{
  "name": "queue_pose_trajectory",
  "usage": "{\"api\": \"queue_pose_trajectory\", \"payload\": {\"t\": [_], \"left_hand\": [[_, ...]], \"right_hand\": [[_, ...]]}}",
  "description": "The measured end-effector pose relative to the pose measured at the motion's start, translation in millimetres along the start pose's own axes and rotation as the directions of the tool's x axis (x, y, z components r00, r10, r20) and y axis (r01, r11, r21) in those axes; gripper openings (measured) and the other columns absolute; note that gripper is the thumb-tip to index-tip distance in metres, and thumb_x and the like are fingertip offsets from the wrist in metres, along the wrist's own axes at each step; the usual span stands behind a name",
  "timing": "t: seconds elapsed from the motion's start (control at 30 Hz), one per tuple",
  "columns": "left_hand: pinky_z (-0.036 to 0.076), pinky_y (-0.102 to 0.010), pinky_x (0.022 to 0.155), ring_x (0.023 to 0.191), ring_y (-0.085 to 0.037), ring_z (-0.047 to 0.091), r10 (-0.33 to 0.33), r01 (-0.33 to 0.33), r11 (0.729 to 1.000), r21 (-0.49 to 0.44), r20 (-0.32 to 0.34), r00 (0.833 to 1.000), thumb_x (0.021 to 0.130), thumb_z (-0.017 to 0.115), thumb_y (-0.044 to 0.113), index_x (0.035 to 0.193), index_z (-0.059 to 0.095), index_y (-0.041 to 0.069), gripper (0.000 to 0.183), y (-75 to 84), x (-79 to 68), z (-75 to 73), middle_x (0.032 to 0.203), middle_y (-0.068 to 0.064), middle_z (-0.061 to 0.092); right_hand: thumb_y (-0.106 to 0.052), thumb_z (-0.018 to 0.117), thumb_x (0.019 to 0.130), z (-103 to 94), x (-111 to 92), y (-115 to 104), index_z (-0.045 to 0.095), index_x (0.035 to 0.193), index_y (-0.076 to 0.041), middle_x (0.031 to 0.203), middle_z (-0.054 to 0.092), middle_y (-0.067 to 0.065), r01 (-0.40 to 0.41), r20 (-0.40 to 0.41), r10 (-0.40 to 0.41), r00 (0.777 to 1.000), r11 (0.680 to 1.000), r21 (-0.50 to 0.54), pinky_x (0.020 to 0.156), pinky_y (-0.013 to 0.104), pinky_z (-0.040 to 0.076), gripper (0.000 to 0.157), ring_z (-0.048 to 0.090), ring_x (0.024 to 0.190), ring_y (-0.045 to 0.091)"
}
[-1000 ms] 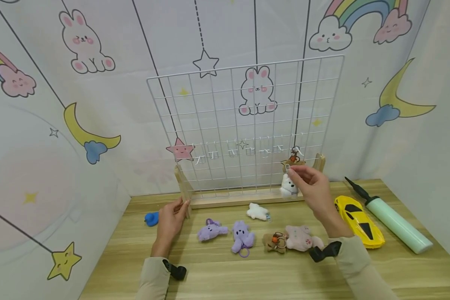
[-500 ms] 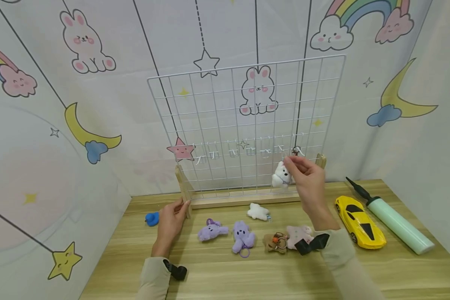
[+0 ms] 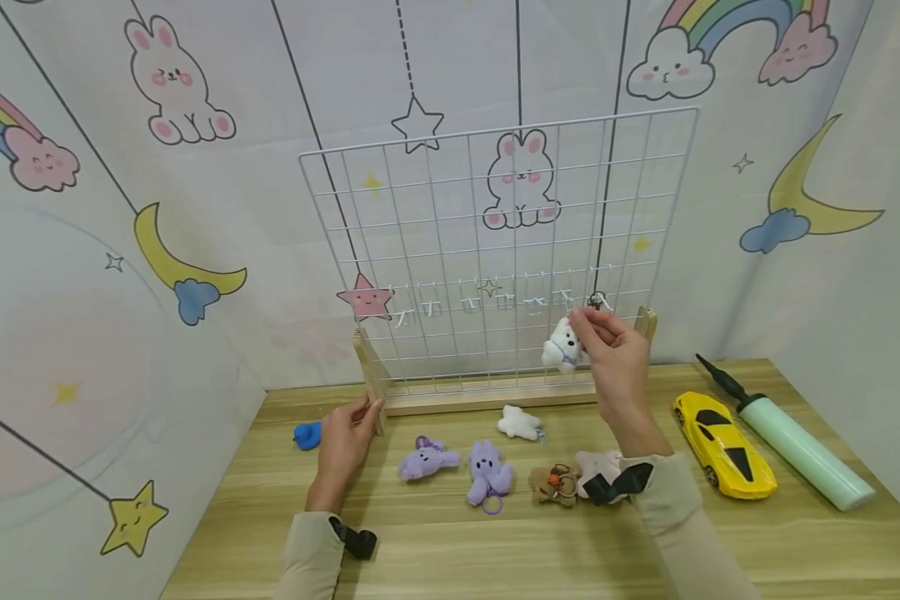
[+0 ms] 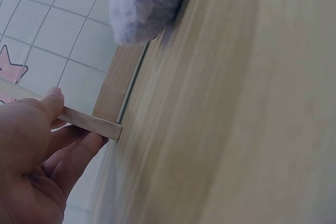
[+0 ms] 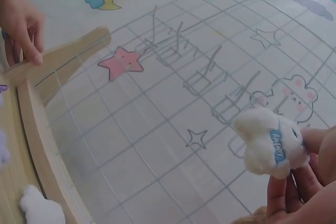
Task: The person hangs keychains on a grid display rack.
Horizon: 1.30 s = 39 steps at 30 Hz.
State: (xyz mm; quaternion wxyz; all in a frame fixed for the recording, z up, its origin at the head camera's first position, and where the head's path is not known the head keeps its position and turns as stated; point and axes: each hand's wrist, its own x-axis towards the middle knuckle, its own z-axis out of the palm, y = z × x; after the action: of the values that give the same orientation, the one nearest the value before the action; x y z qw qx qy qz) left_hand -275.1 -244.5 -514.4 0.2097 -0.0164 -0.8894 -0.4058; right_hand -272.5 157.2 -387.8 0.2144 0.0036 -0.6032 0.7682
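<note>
My right hand (image 3: 617,358) pinches a small white plush dog keychain (image 3: 562,347) near its top, in front of the white wire grid (image 3: 495,242). In the right wrist view, the plush (image 5: 270,142) shows a blue ribbon, close below the row of hooks (image 5: 228,108). My left hand (image 3: 343,442) grips the left wooden leg (image 3: 372,375) of the grid's stand between thumb and fingers, as the left wrist view also shows on the wooden foot (image 4: 92,123). Behind my right hand, a brown keychain on a right-hand hook is mostly hidden.
On the table lie two purple plush keychains (image 3: 489,473), a white plush (image 3: 520,422), a brown plush (image 3: 551,486) and a pink plush (image 3: 598,468) partly behind my right wrist. A blue duck (image 3: 307,435) is left; a yellow toy car (image 3: 723,446) and mint pump (image 3: 806,450) are right.
My right hand has carried the white plush dog left and upward toward the hooks, now covering the hanging brown keychain. My left hand stays on the stand.
</note>
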Motion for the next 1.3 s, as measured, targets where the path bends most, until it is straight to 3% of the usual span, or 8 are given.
{"api": "queue_pose_trajectory", "payload": {"t": [0.23, 0.43, 0.7, 0.87, 1.0, 1.1, 1.17, 1.3], "left_hand": [[0.066, -0.054, 0.091, 0.110, -0.035, 0.080, -0.004, 0.004, 1.000, 0.005, 0.003, 1.000, 0.106, 0.074, 0.031, 0.135, 0.076, 0.005, 0.039, -1.2, -0.6, 0.2, 0.120, -0.021, 0.080], [0.067, -0.053, 0.089, 0.109, -0.035, 0.080, 0.004, -0.004, 1.000, 0.001, 0.001, 1.000, 0.106, 0.074, 0.030, 0.134, 0.077, 0.005, 0.038, -0.4, -1.8, 0.6, 0.120, -0.021, 0.080], [0.068, -0.051, 0.085, 0.107, -0.034, 0.081, 0.007, -0.007, 1.000, -0.001, 0.005, 1.000, 0.106, 0.073, 0.032, 0.135, 0.077, 0.007, 0.038, 1.0, -0.3, 2.3, 0.118, -0.020, 0.081], [0.068, -0.050, 0.085, 0.108, -0.034, 0.081, -0.007, 0.007, 1.000, 0.001, 0.011, 1.000, 0.106, 0.073, 0.031, 0.137, 0.076, 0.007, 0.039, 0.9, 0.4, 1.6, 0.120, -0.021, 0.080], [0.068, -0.050, 0.086, 0.108, -0.035, 0.081, -0.014, 0.014, 1.000, 0.003, 0.015, 1.000, 0.107, 0.072, 0.031, 0.138, 0.075, 0.007, 0.040, 0.1, 0.4, 1.1, 0.120, -0.022, 0.080], [0.068, -0.051, 0.087, 0.109, -0.035, 0.081, -0.015, 0.014, 1.000, 0.011, 0.009, 1.000, 0.107, 0.072, 0.032, 0.138, 0.075, 0.007, 0.040, -0.5, 0.6, 1.2, 0.120, -0.022, 0.080], [0.067, -0.051, 0.087, 0.109, -0.035, 0.081, -0.013, 0.013, 1.000, 0.016, 0.007, 1.000, 0.107, 0.072, 0.031, 0.138, 0.075, 0.006, 0.040, -0.8, 0.6, 1.3, 0.120, -0.021, 0.080], [0.067, -0.051, 0.086, 0.108, -0.035, 0.081, -0.006, 0.005, 1.000, 0.016, 0.004, 1.000, 0.107, 0.073, 0.030, 0.137, 0.076, 0.006, 0.039, -1.1, 0.6, 1.8, 0.119, -0.022, 0.080]], "right_hand": [[-0.028, 0.078, 0.102, -4.3, 1, 4, 0.074, 0.118, -0.003, 0.096, 0.083, -0.006, -0.010, 0.062, 0.007, 0.998, 0.999, 0.043, 0.077, 0.020, 0.064, 0.030, 0.079, 0.087, 0.008], [-0.027, 0.077, 0.103, -12.2, -1, 5, 0.071, 0.123, 0.001, 0.096, 0.082, -0.008, -0.016, 0.074, 0.017, 0.997, 1.000, -0.007, 0.080, 0.020, 0.064, 0.034, 0.079, 0.090, 0.010], [-0.030, 0.075, 0.105, -33.4, -10, 10, 0.072, 0.122, 0.001, 0.098, 0.079, -0.009, 0.021, 0.134, -0.001, 0.991, 0.988, -0.151, 0.082, 0.019, 0.062, 0.036, 0.075, 0.093, 0.011], [-0.032, 0.075, 0.105, -49.1, -23, 20, 0.072, 0.125, -0.001, 0.101, 0.080, -0.006, 0.061, 0.238, 0.014, 0.971, 0.951, -0.303, 0.083, 0.019, 0.063, 0.037, 0.075, 0.094, 0.012], [-0.027, 0.075, 0.105, -60.9, -34, 33, 0.075, 0.122, -0.004, 0.108, 0.080, 0.006, 0.153, 0.378, 0.009, 0.926, 0.905, -0.398, 0.087, 0.019, 0.062, 0.028, 0.076, 0.097, 0.013], [-0.023, 0.075, 0.105, -69.1, -41, 41, 0.078, 0.117, -0.011, 0.110, 0.080, 0.009, 0.246, 0.493, 0.011, 0.870, 0.857, -0.454, 0.084, 0.020, 0.063, 0.018, 0.077, 0.094, 0.016], [-0.022, 0.077, 0.104, -74.5, -45, 45, 0.081, 0.114, -0.016, 0.107, 0.082, 0.006, 0.299, 0.566, 0.036, 0.824, 0.820, -0.488, 0.081, 0.023, 0.063, 0.013, 0.076, 0.091, 0.015], [-0.020, 0.079, 0.101, -86.7, -52, 51, 0.084, 0.106, -0.019, 0.100, 0.082, -0.004, 0.406, 0.700, 0.102, 0.707, 0.751, -0.520, 0.074, 0.024, 0.062, 0.007, 0.072, 0.085, 0.005]]}}
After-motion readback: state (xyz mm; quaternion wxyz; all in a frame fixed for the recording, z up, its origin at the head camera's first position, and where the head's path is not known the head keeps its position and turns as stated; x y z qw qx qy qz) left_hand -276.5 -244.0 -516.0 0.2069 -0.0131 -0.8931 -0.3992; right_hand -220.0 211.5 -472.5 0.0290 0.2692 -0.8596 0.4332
